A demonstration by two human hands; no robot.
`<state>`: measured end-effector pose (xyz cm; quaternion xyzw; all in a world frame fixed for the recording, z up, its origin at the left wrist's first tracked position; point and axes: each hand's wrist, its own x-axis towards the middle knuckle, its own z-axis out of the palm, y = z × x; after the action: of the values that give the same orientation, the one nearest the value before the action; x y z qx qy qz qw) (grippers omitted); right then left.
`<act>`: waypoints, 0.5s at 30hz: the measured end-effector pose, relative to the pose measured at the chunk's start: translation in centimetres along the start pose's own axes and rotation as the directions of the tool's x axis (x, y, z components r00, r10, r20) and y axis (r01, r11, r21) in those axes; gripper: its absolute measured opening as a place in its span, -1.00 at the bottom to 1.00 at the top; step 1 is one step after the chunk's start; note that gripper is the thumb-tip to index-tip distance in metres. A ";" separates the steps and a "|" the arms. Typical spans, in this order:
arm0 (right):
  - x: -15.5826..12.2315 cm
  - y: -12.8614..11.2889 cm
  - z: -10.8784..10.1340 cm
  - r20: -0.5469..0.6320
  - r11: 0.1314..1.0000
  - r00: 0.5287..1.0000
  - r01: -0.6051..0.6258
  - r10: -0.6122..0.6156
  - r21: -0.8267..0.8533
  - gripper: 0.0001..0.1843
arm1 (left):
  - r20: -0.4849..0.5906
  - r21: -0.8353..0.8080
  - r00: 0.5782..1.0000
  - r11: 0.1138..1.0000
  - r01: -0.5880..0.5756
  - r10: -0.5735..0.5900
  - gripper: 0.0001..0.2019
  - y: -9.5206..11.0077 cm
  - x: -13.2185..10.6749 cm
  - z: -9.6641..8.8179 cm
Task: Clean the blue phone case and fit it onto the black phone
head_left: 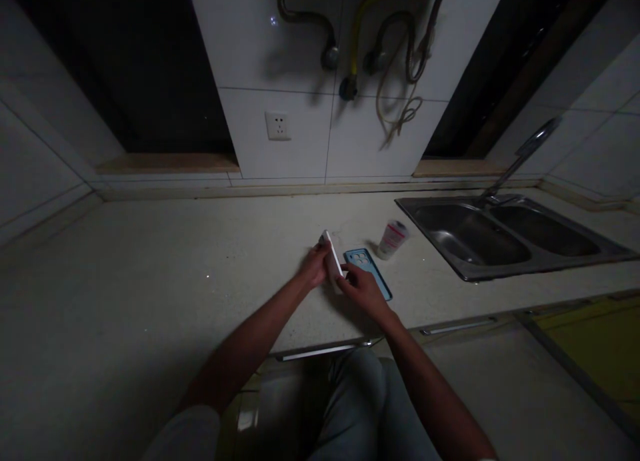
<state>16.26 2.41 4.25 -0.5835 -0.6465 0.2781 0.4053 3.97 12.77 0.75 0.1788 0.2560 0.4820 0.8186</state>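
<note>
My left hand (314, 266) and my right hand (363, 289) both grip a white phone (331, 254), tilted on its edge just above the pale countertop (200, 247). The left hand's fingers close on its left side; the right hand pinches its near end. A blue phone case (369, 269) lies flat on the counter just right of the phone, partly under my right hand.
A small white cup with a pink label (393, 239) stands right of the case. A steel double sink (505, 234) with a tap (525, 151) fills the right. A wall socket (278, 125) and hoses (380, 47) are on the tiled wall behind.
</note>
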 end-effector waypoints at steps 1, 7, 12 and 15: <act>0.1 0.1 -0.1 -0.006 1.000 1.000 0.013 -0.013 -0.013 -0.65 | -0.006 0.009 1.000 0.999 -0.031 0.031 -0.62 0.0 0.1 0.0; 1.0 0.9 0.1 -0.023 0.922 0.995 -0.077 0.092 0.380 -0.65 | 0.077 0.046 0.982 0.984 0.170 -0.174 -0.48 1.1 -0.6 0.5; 0.8 1.3 0.9 0.059 0.865 0.989 -0.146 0.134 0.481 -0.62 | 0.167 -0.077 0.962 0.970 0.232 -0.217 -0.33 1.5 -1.4 0.9; 0.9 1.6 0.4 -0.003 0.891 0.989 -0.129 0.145 0.436 -0.58 | 0.138 -0.117 0.968 0.967 0.227 -0.211 -0.20 1.6 -1.4 0.8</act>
<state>16.83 3.59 2.88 -0.5271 -0.5183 0.4329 0.5159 2.79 12.25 2.55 0.1246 0.1904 0.3922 0.8913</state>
